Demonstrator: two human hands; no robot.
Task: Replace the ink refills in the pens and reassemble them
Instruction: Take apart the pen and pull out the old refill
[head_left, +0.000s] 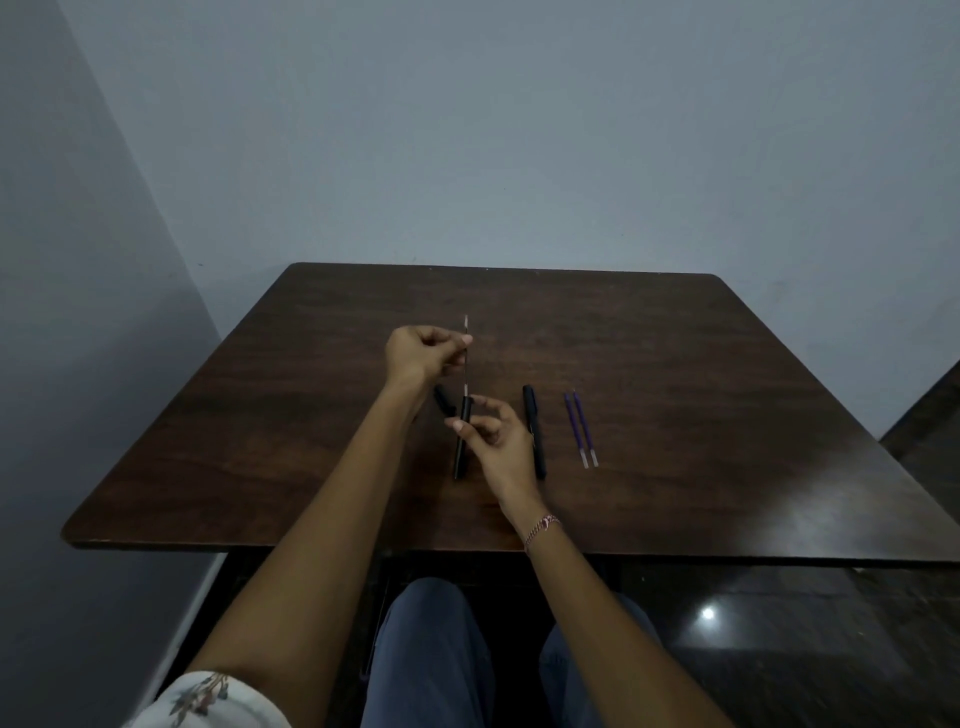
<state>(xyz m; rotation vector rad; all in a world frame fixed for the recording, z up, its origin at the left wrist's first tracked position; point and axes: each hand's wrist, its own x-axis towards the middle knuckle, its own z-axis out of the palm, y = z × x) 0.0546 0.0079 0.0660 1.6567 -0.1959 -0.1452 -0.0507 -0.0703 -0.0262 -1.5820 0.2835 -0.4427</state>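
Currently my left hand (420, 354) pinches the thin refill (466, 323) in its fingers, while fingers of my right hand (500, 442) clamp the black barrel (460, 460).

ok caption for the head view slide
Left hand pinches a refill partly inside the barrel the right hand holds

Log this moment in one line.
left hand pinches refill | right hand holds pen barrel | refill partly inside barrel | second pen, two purple refills on table
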